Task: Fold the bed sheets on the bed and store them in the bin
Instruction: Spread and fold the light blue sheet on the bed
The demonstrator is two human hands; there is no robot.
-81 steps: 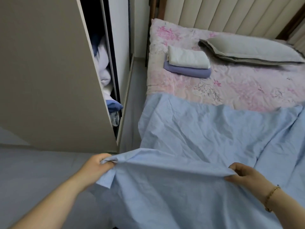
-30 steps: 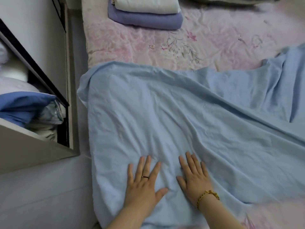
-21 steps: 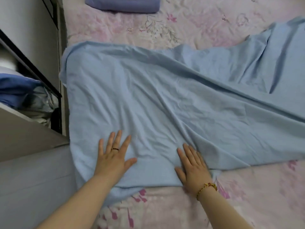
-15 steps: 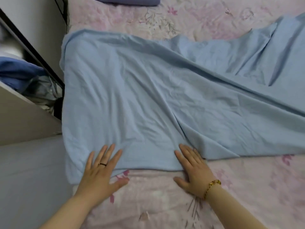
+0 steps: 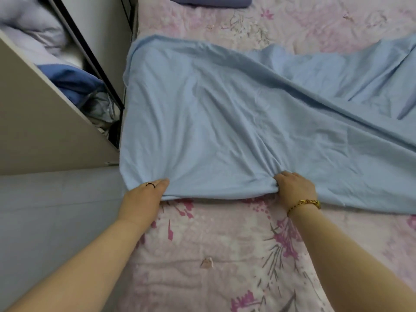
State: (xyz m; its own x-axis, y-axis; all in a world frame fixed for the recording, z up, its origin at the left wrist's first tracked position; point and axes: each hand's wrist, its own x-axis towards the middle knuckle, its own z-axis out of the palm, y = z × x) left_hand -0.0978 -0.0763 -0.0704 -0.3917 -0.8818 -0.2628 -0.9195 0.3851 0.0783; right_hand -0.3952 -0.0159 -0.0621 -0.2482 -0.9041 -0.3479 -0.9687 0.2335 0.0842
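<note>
Moments ago both palms were lying flat; now my left hand [image 5: 146, 197] is pinching the near-left corner of the blue sheet [image 5: 213, 120] and my right hand [image 5: 295, 188] is bunching its near edge in curled fingers. The sheet is lying spread across the bed [image 5: 213, 255], so I'm probably starting another fold.

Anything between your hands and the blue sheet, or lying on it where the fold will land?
Nothing visible. The left hand and right hand grip the blue sheet at its near edge; only wrinkles on top. The folded purple sheet lies beyond its far edge. The bin is out of view.
</note>
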